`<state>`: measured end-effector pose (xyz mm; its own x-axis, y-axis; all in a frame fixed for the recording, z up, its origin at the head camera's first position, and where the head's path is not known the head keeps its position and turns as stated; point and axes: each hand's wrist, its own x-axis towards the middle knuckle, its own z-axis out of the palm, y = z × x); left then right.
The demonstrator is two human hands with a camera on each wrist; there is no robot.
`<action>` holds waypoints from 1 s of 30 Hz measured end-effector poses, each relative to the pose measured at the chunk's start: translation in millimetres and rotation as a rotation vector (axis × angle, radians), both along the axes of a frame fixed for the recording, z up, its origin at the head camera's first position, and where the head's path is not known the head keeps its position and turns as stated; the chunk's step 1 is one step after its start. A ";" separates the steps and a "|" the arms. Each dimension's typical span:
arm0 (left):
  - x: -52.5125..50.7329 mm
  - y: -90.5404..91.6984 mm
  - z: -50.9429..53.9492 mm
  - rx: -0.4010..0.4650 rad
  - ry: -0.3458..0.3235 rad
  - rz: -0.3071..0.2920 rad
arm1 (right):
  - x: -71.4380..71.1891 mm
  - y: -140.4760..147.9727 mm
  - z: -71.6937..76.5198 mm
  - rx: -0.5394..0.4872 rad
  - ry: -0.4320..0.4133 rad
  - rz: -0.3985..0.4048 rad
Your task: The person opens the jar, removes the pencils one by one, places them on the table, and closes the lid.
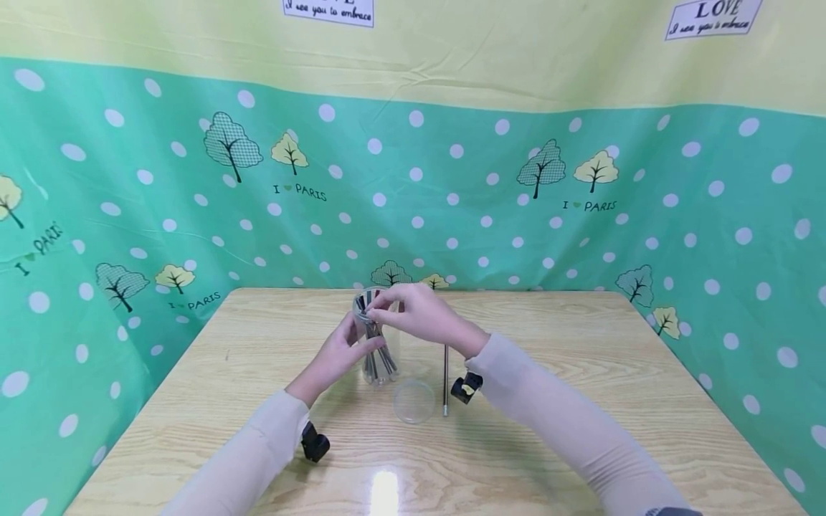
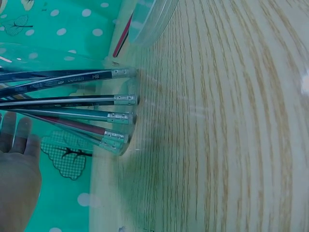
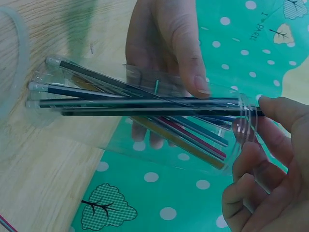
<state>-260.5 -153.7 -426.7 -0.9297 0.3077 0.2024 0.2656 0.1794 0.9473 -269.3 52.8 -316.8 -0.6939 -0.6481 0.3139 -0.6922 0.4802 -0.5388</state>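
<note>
The left hand (image 1: 338,356) curls round a clear jar (image 3: 104,133) on the table (image 1: 271,337), while the right hand (image 1: 419,312), arched over its mouth, pinches a dark pencil (image 3: 161,112) there. A round lid (image 1: 414,402) lies nearby.

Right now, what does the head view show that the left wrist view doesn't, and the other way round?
Only the head view shows the right hand at the jar's mouth, both sleeves and the LOVE label high on the cloth.

Only the left wrist view shows readable HB lettering on a pencil.

Both share the left hand, the clear jar, the pencils inside, the round clear lid, the loose pencil, the wooden table and the dotted green cloth.
</note>
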 end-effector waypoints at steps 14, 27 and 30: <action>0.4 0.2 1.0 -0.001 0.010 0.009 | -0.1 9.3 22.3 -0.157 0.053 -0.039; 1.0 1.5 1.6 -0.006 -0.016 0.027 | 5.3 23.0 57.1 -0.351 0.224 -0.013; 1.0 1.6 1.9 -0.007 -0.028 0.031 | 7.5 24.6 63.9 -0.375 0.271 -0.016</action>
